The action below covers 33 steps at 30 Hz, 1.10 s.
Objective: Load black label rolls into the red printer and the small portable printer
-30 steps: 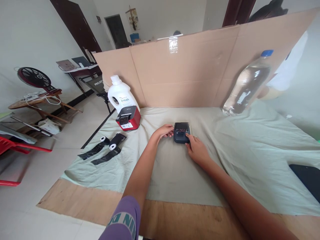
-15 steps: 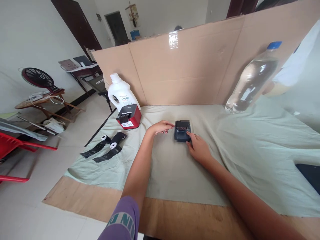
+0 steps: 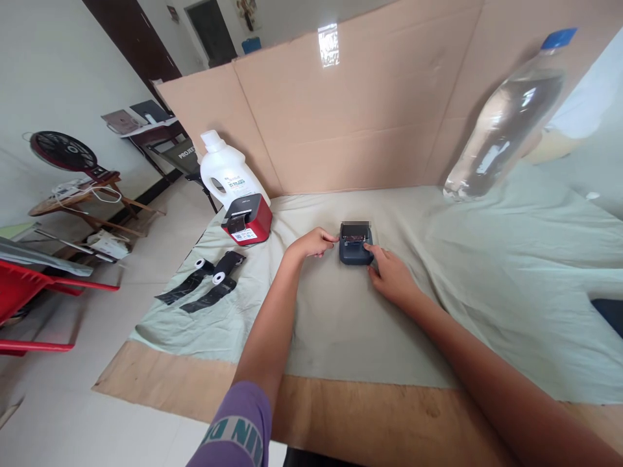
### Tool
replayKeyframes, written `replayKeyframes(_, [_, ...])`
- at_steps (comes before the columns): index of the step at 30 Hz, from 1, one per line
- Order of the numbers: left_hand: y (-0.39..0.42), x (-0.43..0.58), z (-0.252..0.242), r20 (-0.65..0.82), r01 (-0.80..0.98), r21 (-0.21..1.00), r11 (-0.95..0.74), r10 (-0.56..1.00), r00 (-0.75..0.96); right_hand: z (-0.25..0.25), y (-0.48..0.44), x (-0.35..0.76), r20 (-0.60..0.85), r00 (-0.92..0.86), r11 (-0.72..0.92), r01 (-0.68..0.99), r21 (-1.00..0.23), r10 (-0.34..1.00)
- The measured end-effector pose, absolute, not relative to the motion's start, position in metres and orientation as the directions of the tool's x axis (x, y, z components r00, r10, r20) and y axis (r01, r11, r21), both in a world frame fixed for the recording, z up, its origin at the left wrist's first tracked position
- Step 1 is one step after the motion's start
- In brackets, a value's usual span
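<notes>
A person with a purple sleeve (image 3: 232,425) reaches across a cloth-covered desk (image 3: 360,403), left hand (image 3: 315,244) and right hand (image 3: 395,279) well apart, with a black device (image 3: 357,255) between them. The device lies on the pale green cloth (image 3: 350,337), its upper edge blurred. At its 9 o'clock, the left hand is loosely curled and free, index finger extended to the device's edge; whether the fingertip touches cannot be told. At 4 o'clock, the right hand lays an index finger on the device's top, thumb by the near corner; whether it grips cannot be made out.

From the device, a red box (image 3: 260,228) with a dark top sits between 9 and 10 o'clock, a white jug (image 3: 233,172) just behind it toward 10. Rolls (image 3: 219,278) lie between 8 and 9, their black strips (image 3: 209,296) trailing toward 8. A clear bottle (image 3: 511,130) with a blue cap stands at 2 o'clock, before cardboard (image 3: 360,123) that spans 12 o'clock and bears shiny tape (image 3: 328,45). Between 3 and 4, a dark object (image 3: 610,314) is partly cut off from view.
</notes>
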<state>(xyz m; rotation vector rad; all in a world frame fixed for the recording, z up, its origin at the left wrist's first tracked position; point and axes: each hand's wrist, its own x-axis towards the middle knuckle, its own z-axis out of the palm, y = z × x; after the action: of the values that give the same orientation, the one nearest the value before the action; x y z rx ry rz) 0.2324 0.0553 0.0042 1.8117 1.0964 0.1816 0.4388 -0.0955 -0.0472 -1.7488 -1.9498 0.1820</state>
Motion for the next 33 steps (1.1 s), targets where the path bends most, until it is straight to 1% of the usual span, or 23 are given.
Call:
replayKeyframes(5, [0.053, 0.234, 0.000, -0.300, 0.597, 0.788, -0.149, 0.754, 0.584, -0.048, -0.095, 0.439, 0.280, -0.047, 0.169, 0.885, -0.433, 0.959])
replayKeyframes(7, [0.053, 0.232, -0.002, -0.297, 0.568, 0.816, -0.106, 0.766, 0.570, -0.048, -0.095, 0.438, 0.290, -0.036, 0.164, 0.887, -0.431, 0.956])
replayKeyframes(10, [0.055, 0.229, -0.003, -0.269, 0.478, 0.878, -0.026, 0.799, 0.538, -0.049, -0.095, 0.438, 0.298, -0.028, 0.161, 0.887, -0.433, 0.954])
replayKeyframes(12, [0.057, 0.228, -0.003, -0.228, 0.424, 0.906, -0.019, 0.821, 0.523, -0.048, -0.095, 0.438, 0.303, -0.030, 0.168, 0.882, -0.440, 0.953])
replayKeyframes(17, [0.057, 0.235, -0.009, -0.086, 0.339, 0.932, -0.127, 0.831, 0.549, -0.045, -0.097, 0.438, 0.295, -0.026, 0.166, 0.873, -0.459, 0.955])
replayKeyframes(20, [0.054, 0.241, -0.014, -0.004, 0.325, 0.925, -0.197, 0.850, 0.527, -0.044, -0.097, 0.438, 0.272, -0.014, 0.145, 0.871, -0.469, 0.962])
replayKeyframes(22, [0.053, 0.245, -0.018, 0.041, 0.302, 0.929, -0.213, 0.872, 0.488, -0.044, -0.097, 0.439, 0.269, -0.021, 0.150, 0.869, -0.471, 0.963])
replayKeyframes(25, [0.054, 0.252, -0.025, 0.095, 0.203, 0.956, -0.213, 0.878, 0.470, -0.044, -0.097, 0.440, 0.279, -0.042, 0.174, 0.868, -0.465, 0.959])
replayKeyframes(29, [0.056, 0.263, -0.037, 0.099, 0.133, 0.974, -0.185, 0.869, 0.484, -0.042, -0.098, 0.441, 0.266, -0.043, 0.166, 0.872, -0.460, 0.963])
replayKeyframes(33, [0.057, 0.269, -0.045, 0.078, 0.149, 0.976, -0.162, 0.889, 0.452, -0.040, -0.100, 0.441, 0.251, -0.037, 0.152, 0.877, -0.455, 0.967])
